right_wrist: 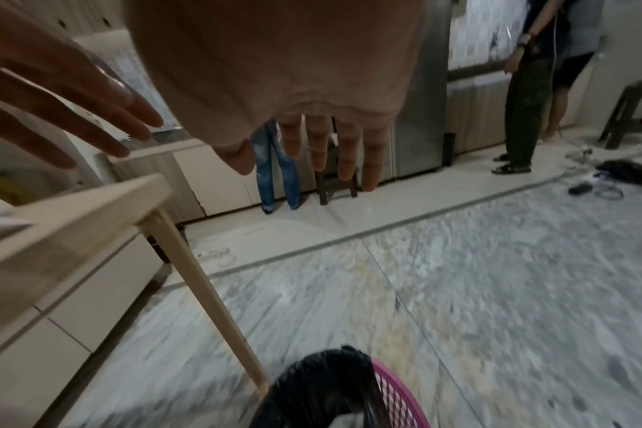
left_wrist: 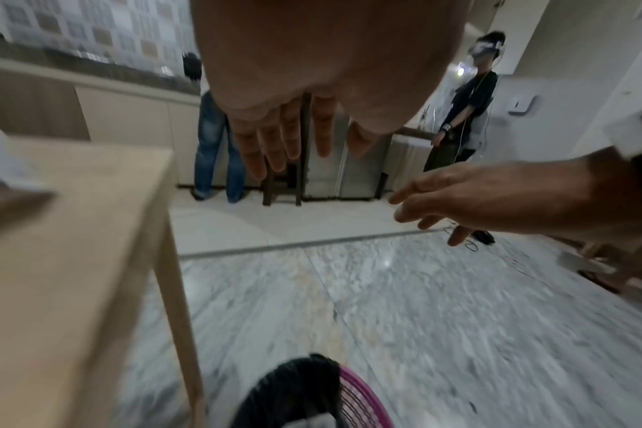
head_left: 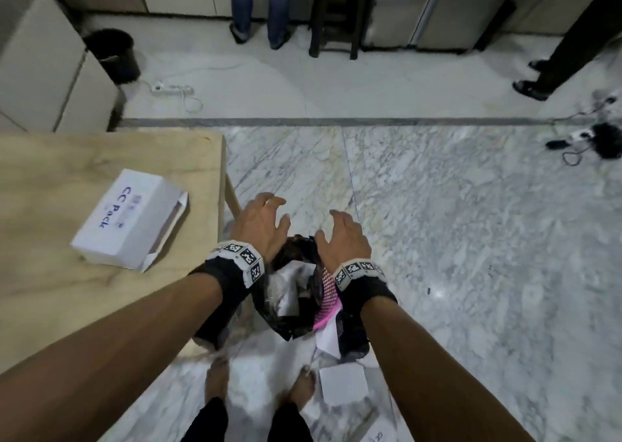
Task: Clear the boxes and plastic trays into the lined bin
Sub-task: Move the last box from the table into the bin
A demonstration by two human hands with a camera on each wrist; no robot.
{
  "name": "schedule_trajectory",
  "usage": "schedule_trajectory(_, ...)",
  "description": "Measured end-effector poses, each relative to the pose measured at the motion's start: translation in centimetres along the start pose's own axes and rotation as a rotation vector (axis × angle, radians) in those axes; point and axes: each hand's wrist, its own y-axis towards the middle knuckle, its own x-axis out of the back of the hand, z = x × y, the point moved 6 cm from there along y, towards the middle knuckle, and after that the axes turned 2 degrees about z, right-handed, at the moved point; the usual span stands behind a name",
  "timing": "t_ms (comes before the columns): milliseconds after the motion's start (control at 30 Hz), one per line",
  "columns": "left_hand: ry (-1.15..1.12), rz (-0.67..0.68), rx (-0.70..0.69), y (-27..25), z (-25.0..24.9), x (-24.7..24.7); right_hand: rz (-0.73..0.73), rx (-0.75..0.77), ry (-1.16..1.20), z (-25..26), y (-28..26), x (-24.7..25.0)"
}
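A pink mesh bin (head_left: 328, 290) lined with a black bag (head_left: 292, 256) stands on the floor beside the table corner, with white boxes inside. Both my hands hover above it, empty, fingers spread. My left hand (head_left: 264, 219) is over the bin's left side, my right hand (head_left: 340, 236) over its right. A white box (head_left: 126, 219) printed "CC Pack" lies on the wooden table (head_left: 50, 307), one end flap open. The wrist views show the left hand's fingers (left_wrist: 283, 139) and the right hand's fingers (right_wrist: 345, 147) straight, with the bin (left_wrist: 304, 396) (right_wrist: 334, 391) below.
White boxes (head_left: 343, 386) lie on the marble floor by my bare feet. A black bin (head_left: 112, 54) stands far left by the cabinets. Two people (head_left: 261, 4) and a dark stool (head_left: 336, 14) are at the back. Cables and a power strip (head_left: 171, 88) lie on the floor.
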Motion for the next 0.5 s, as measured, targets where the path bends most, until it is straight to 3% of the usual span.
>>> schedule_trajectory(133,0.022,-0.101,0.04,-0.3,4.0,8.6,-0.046,0.079,0.019,7.8,-0.4,2.3)
schedule_trajectory(267,0.074,-0.169,0.095,-0.3,11.0,14.3,-0.073,0.166,0.025,15.7,-1.0,1.1)
schedule_trajectory(400,0.164,-0.052,0.086,1.1,18.6,16.7,-0.011,0.131,0.048,21.8,-1.9,-3.2)
schedule_trajectory(500,0.259,0.094,-0.007,2.0,23.1,16.4,0.091,0.066,0.109,24.7,-3.1,-8.1)
